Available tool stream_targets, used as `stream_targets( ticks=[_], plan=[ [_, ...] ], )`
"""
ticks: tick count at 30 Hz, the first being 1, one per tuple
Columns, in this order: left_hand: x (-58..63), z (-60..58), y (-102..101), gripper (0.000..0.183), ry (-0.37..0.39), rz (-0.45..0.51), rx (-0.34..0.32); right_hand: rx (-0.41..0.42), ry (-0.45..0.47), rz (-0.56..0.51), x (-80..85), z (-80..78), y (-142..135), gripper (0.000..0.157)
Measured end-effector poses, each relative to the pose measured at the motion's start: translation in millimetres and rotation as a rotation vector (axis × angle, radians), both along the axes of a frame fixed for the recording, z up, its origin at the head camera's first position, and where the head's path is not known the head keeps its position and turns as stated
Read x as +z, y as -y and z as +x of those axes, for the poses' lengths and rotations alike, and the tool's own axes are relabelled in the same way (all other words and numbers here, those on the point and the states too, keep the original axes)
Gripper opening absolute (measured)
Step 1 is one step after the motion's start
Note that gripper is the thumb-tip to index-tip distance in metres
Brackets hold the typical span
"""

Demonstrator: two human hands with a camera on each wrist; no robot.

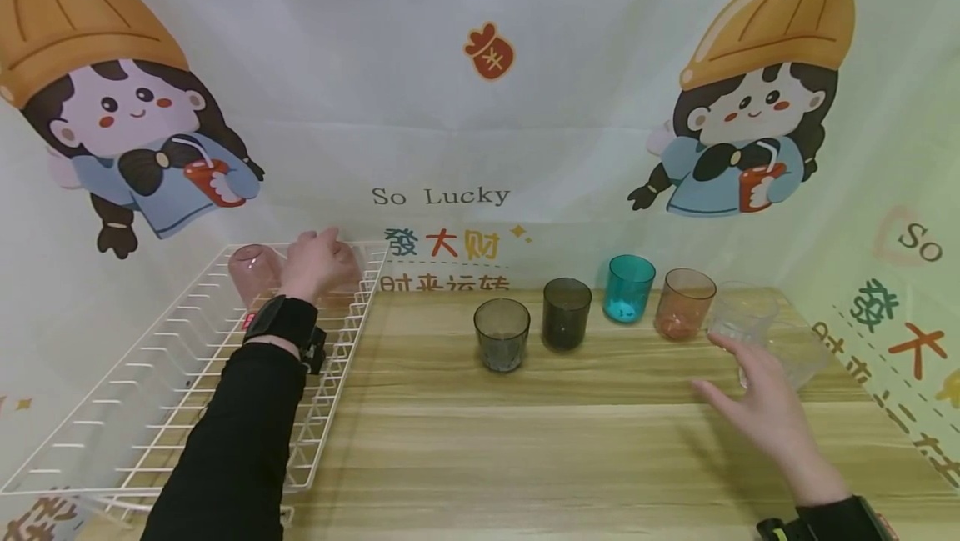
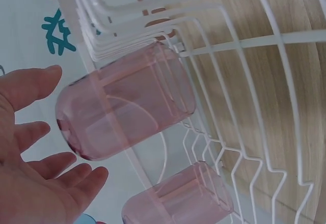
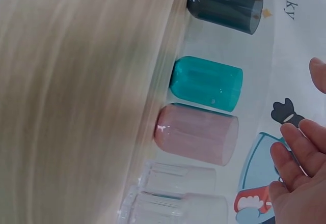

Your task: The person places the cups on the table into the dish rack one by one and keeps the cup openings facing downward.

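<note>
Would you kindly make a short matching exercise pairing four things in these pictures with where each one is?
Things:
1. Teal cup
2. Pink cups
3. Left hand
4. Right hand

Places:
A. Near the clear cups, fingers open
B. On the table, between a dark cup and a peach cup
C. Over the far end of the white wire rack
D. Mouth down, inside the rack

Right pairs: 1-B, 2-D, 3-C, 4-A.
</note>
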State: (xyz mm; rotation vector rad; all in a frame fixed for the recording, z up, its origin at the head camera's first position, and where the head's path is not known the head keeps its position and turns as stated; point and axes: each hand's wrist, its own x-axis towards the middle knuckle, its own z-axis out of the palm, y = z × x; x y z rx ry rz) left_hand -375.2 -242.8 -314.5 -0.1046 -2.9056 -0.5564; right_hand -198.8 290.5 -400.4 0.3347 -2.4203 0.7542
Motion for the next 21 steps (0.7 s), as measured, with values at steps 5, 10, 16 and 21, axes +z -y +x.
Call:
stream_targets(
  ticks=[5,10,16,21],
  plan=[
    [10.3,5.3,-0.4,0.071,0.023,0.001,-0.018,0.029,-0.03,0.017,4.5,-3.8,-2.7,0.068],
    [15.8,8.0,0.1,0.073,0.043,0.005,-0.02,0.035,-0.011,0.04,10.5,-4.9,-3.2,0.07],
    [18.4,11.0,1.6,0.072,0.031,0.001,-0.032,0.017,0.016,0.068,13.4,-3.9,-5.9,0.07],
    [19.3,14.1,1.5,0.073,0.036,0.008,-0.041,0.009,0.026,0.084,12.7,-2.9,-10.9,0.071]
  ],
)
